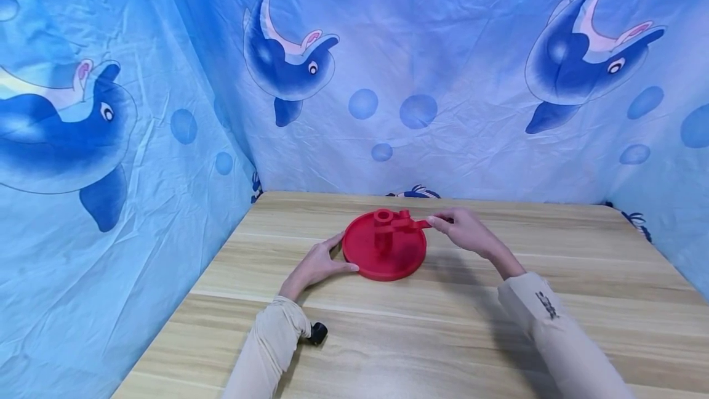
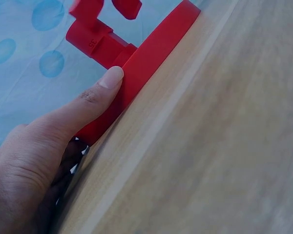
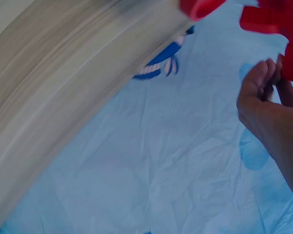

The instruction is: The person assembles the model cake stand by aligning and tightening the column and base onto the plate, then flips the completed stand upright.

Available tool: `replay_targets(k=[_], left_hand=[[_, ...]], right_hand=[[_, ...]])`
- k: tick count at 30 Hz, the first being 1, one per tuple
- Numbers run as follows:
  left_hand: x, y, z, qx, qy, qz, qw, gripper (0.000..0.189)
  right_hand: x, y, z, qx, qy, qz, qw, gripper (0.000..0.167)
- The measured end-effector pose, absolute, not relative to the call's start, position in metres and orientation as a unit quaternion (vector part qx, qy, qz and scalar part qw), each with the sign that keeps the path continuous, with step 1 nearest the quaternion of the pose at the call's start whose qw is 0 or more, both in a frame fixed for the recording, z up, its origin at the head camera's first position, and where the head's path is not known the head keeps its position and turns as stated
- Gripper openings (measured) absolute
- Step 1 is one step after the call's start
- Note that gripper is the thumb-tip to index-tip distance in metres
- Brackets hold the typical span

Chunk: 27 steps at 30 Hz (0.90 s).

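Observation:
A red round base [image 1: 365, 255] with a raised rim lies on the table, an upright post [image 1: 383, 240] standing at its middle. My left hand [image 1: 317, 265] holds the base's left edge, thumb at the near side and fingers at the far side. In the left wrist view, the thumb [image 2: 95, 95] presses the rim. A red arm [image 1: 400, 225] with a ring-shaped end sits at the top of the post. My right hand [image 1: 464, 230] pinches the arm's right end between thumb and fingers, above the table. In the right wrist view, the red part is cut off by the frame.
The wooden table [image 1: 399, 337] extends around the base. Blue dolphin-print cloth [image 1: 471, 159] hangs behind it and on both sides. A small black cylinder [image 1: 317, 333] is by the left sleeve [image 1: 271, 337].

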State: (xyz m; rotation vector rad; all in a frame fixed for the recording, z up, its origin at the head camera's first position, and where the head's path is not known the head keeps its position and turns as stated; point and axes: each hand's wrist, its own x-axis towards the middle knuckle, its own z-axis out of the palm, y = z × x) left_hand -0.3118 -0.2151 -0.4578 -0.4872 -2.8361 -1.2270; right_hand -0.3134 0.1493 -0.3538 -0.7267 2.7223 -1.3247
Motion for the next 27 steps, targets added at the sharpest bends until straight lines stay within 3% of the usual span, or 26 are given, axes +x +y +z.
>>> replay_targets(k=[7,12,27], left_hand=[[-0.311,-0.214,-0.459,-0.152,-0.903,-0.401,0.008,0.105],[-0.311,-0.214,-0.459,-0.153,-0.906,-0.396,0.01,0.104],[-0.313,-0.215,-0.46,-0.159,-0.907,-0.391,0.017,0.104]], right_hand=[[-0.321,0.133,-0.353,-0.175,0.802,-0.551,0.147,0.043],[-0.325,0.122,-0.359,-0.13,0.739,-0.629,0.205,0.045],[-0.333,0.098,-0.359,-0.015,0.7,-0.677,0.227,0.035]])
